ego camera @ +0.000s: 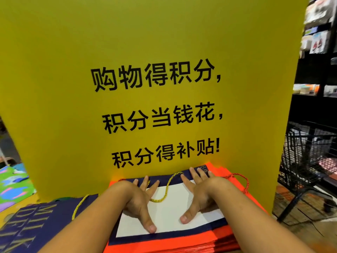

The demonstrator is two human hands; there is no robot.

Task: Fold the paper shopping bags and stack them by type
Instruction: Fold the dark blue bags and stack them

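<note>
Two hands, both mine, lie palm-down on the navy and white bag (pixel 171 214): my left hand (pixel 140 203) and my right hand (pixel 198 196) press on it with fingers straight and spread, holding nothing. The bag is flattened into a neat rectangle, a smooth matte white panel framed by a dark navy border. Its twisted gold rope handle (pixel 166 189) loops across the white paper between my hands. The bag rests on top of a stack of orange bags (pixel 228 232), bright and flat, whose thin layered edges show at the front right corner. A red twisted cord handle (pixel 242 181) arcs out from that stack just beyond my right wrist.

To my left lies a second navy bag (pixel 36 227), flat too, printed with large pale gold letters, and its own gold cord (pixel 78 207) curls near my left forearm. Past it sits a green patterned sheet (pixel 12 185) with pink and blue shapes.

Right behind the stacks stands a tall yellow board (pixel 145 52), smooth, with bold black Chinese characters in three lines. On the right a black wire mesh basket (pixel 306 152) stands on thin legs over a brown speckled floor, and dark shelves (pixel 319 42) above it carry small packaged goods, too blurred to make out
</note>
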